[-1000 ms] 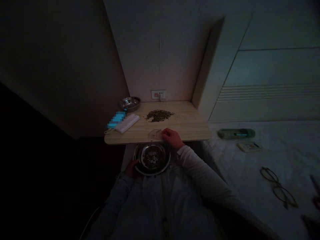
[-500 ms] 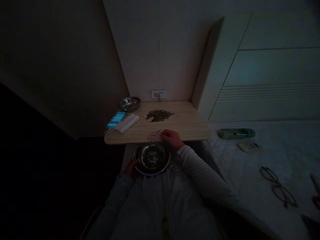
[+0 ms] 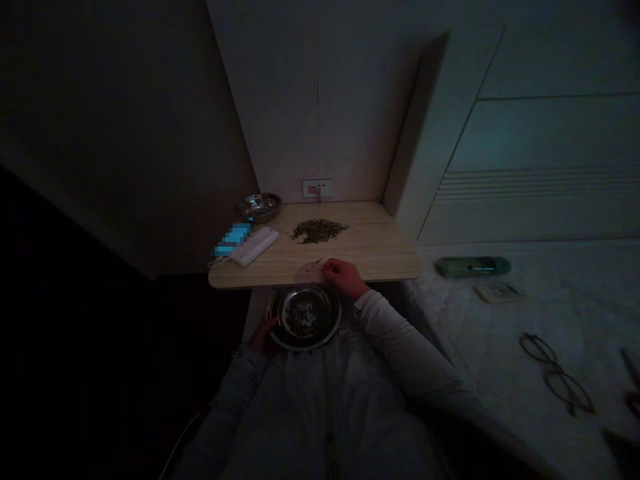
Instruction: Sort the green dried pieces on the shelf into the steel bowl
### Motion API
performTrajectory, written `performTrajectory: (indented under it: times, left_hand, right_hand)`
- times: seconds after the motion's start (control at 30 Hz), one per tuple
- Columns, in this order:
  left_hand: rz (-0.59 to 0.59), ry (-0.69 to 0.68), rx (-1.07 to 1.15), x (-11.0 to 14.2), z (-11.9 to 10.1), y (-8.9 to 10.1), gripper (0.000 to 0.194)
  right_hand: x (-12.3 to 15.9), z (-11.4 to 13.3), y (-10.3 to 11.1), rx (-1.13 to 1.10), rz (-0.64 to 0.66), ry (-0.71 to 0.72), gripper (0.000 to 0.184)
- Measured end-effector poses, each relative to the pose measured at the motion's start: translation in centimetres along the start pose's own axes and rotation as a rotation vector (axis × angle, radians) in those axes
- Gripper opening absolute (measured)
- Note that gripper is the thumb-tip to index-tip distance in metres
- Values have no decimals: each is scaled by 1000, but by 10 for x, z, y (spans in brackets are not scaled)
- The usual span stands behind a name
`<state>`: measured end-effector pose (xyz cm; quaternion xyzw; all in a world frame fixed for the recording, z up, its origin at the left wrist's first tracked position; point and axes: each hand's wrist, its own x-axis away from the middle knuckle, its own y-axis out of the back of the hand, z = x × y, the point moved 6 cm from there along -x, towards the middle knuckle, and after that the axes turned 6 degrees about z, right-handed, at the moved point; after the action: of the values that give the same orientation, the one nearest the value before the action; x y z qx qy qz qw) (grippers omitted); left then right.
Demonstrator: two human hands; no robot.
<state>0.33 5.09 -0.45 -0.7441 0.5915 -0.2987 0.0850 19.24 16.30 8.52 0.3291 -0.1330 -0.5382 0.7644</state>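
Observation:
My left hand (image 3: 263, 337) grips the left rim of a round metal bowl (image 3: 303, 347), thumb over the edge. Small dark green beans or seeds (image 3: 302, 321) lie scattered in the bowl, which sits at my lap just under the table edge. My right hand (image 3: 343, 276) is closed, fingertips pinched together low over the table's front edge. What it pinches, if anything, is too small to make out. Beside those fingertips lies a thin, clear round piece (image 3: 306, 272) with a few dark specks. Farther back, a heap of the same dark grains (image 3: 320, 231) spreads over the wooden tabletop (image 3: 370, 247).
A second metal bowl (image 3: 260, 208) stands at the table's back left. Near it are a white power strip (image 3: 255, 247) and a blurred-out blue screen (image 3: 233, 240). On the bed (image 3: 480, 347) to the right lie a green bottle (image 3: 473, 267), a small pale packet (image 3: 499, 293) and glasses (image 3: 556, 373).

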Motion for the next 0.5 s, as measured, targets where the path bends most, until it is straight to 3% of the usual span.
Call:
performTrajectory:
  times: [0.23,0.5]
  left_hand:
    - [34,20,9,0,0,-4,30]
    - [-6,21,-38,-1,4,7,17]
  right_hand:
    - [0,1,1,14,-9,13,16]
    - [1,0,1,37,-30,-13,16]
